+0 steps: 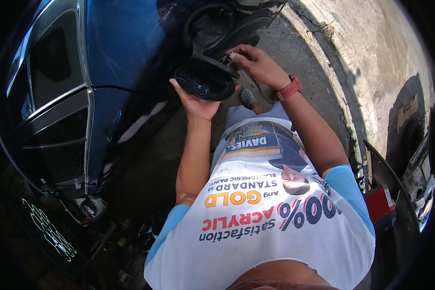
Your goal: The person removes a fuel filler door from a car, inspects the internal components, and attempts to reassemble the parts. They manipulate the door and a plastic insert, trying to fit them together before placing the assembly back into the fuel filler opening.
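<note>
Along the blue car (125,46), a round dark recess (210,24) opens in the body panel. Just below it is a black, glossy oval flap (205,83), resembling a fuel flap, with its hollow side facing me. A curved arm (198,50) seems to join flap and recess. My left hand (200,106) cups the flap from beneath, thumb at its left edge and fingertips showing at its right. Beside the flap's upper right edge, my right hand (256,63) has thumb and forefinger pinched together. Whatever small piece is between them is too tiny to name.
The car's side windows (58,58) and door handle (117,118) are on the left. Cracked concrete (343,29) runs along the right. A red box (379,203) stands at lower right by a curved dark panel. Shadowed clutter fills the lower left.
</note>
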Motion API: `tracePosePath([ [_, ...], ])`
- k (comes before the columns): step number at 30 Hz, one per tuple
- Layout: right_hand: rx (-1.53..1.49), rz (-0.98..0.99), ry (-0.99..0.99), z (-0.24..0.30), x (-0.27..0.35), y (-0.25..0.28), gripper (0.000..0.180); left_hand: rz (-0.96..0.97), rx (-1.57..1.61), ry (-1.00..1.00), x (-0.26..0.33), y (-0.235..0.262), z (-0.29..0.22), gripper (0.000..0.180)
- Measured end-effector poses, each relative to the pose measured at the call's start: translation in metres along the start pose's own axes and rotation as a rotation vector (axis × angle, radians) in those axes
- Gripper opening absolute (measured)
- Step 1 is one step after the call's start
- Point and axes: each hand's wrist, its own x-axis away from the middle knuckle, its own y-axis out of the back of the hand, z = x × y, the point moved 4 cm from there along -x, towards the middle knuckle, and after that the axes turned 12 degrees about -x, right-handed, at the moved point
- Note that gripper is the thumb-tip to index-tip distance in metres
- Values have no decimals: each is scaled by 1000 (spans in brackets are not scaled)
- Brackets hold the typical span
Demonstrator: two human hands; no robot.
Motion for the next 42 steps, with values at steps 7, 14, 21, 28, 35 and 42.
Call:
tracePosePath([
  [7, 9, -2, -3, 0, -1, 1, 43, 18, 57, -5, 1, -3, 0, 108],
  [14, 75, -52, -71, 7, 4, 5, 40, 42, 158, -32, 6, -2, 4, 104],
  [21, 76, -147, -110, 17, 12, -3, 38, 158, 281, -31, 9, 15, 18, 108],
  [28, 142, -168, -107, 17, 12, -3, 39, 169, 346, 6, 9, 29, 26, 108],
  [35, 153, -200, -104, 20, 18, -8, 40, 140, 331, 35, 12, 27, 24, 103],
  [42, 263, -168, 35, 36, 12, -30, 52, 109, 383, 60, 12, 37, 28, 109],
])
